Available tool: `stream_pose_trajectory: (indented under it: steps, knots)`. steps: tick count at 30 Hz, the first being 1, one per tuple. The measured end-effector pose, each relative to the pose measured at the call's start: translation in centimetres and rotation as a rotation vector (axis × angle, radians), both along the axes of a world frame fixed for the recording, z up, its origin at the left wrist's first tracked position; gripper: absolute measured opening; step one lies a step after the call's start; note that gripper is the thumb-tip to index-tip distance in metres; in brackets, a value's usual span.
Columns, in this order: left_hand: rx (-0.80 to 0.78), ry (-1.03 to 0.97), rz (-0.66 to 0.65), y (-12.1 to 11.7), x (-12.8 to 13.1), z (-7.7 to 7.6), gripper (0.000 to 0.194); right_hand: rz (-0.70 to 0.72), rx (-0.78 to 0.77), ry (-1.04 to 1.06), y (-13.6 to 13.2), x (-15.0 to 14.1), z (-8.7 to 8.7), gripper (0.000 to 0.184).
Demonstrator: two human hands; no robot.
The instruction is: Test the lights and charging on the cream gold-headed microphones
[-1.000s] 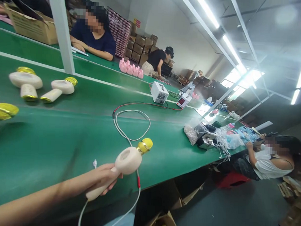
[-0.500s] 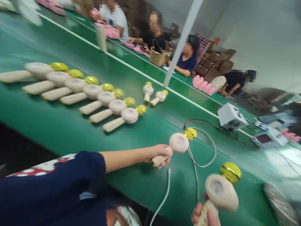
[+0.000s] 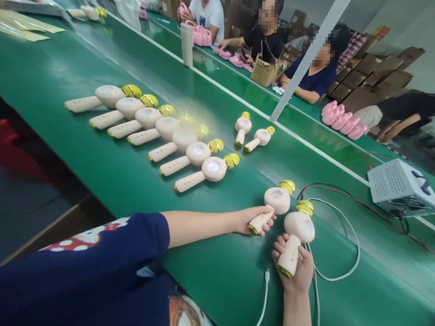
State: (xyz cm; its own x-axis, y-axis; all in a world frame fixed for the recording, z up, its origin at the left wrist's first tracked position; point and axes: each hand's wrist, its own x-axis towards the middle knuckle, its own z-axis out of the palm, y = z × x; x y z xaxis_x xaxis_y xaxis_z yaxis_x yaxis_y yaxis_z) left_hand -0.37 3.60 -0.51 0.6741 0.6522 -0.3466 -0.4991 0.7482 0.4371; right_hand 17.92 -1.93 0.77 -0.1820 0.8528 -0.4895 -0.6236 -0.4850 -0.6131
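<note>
My left hand is closed around the handle of a cream karaoke microphone with a gold mesh head and a round speaker in its middle. Just to the right, my right hand grips the handle of a second karaoke microphone, tilted with its gold head pointing away from me. The two microphones are close together, over the green table. Below my left hand hangs the loose plug end of a white cable. More white cable loops behind my right hand.
To the left, several like microphones lie in a slanting row on the green table. Two more lie further back, near a white post. A grey power box with red and black wires stands right. People work across the table.
My right hand has brought its microphone up and left, beside the one in my left hand. My view has turned, so the row appears further right.
</note>
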Motion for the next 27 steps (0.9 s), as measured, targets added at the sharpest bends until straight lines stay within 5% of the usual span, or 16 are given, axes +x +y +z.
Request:
stream_pose_trajectory:
  steps: [4,8,19,27]
  knots:
    - [0.065,-0.085,-0.040,-0.8,0.4,-0.4,0.041,0.046,-0.004,0.052,-0.5,0.4,0.1,0.026]
    - [0.160,-0.159,-0.098,-1.1,0.5,-0.2,0.045,0.084,0.154,-0.081,-0.4,0.6,0.1,0.030]
    - [0.374,-0.031,-0.046,-2.4,1.0,0.7,0.046,0.067,0.256,-0.344,-0.8,0.9,-0.7,0.027]
    - [0.423,-0.039,-0.126,-2.6,0.6,0.3,0.051,0.119,0.360,-0.307,-0.6,0.9,-0.6,0.027]
